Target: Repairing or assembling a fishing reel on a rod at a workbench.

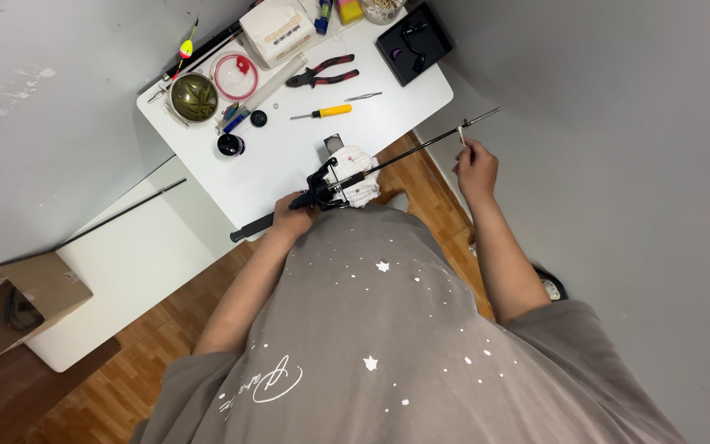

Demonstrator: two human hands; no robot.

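The left hand [293, 215] is clamped around the handle section of a black fishing rod [388, 160], just behind the black reel [325, 187] mounted on it. The rod's long axis runs diagonally from the butt end near the tabletop [289, 160] edge, lower left in the head view, up and to the right, where the slender tip section projects past the tabletop corner. A white cloth [357, 182] lies bunched against the reel, touching it. The right hand [476, 168] is at the far end of the rod, its fingers pinched together on a small white stick-like item [462, 136] held against the rod near the tip; the item's exact kind cannot be determined. The right hand is therefore the nearer one to the tip, the left the nearer to the reel. On the tabletop beyond the rod: a yellow-handled screwdriver [322, 112], red-and-black pliers [322, 72], a round metal dish [194, 97], a clear round lid with red rim [234, 76], and a white rectangular carton [278, 31] at the far edge. A black tray [413, 43] occupies the far right corner. A brown cardboard box [18, 302] stands at lower left.
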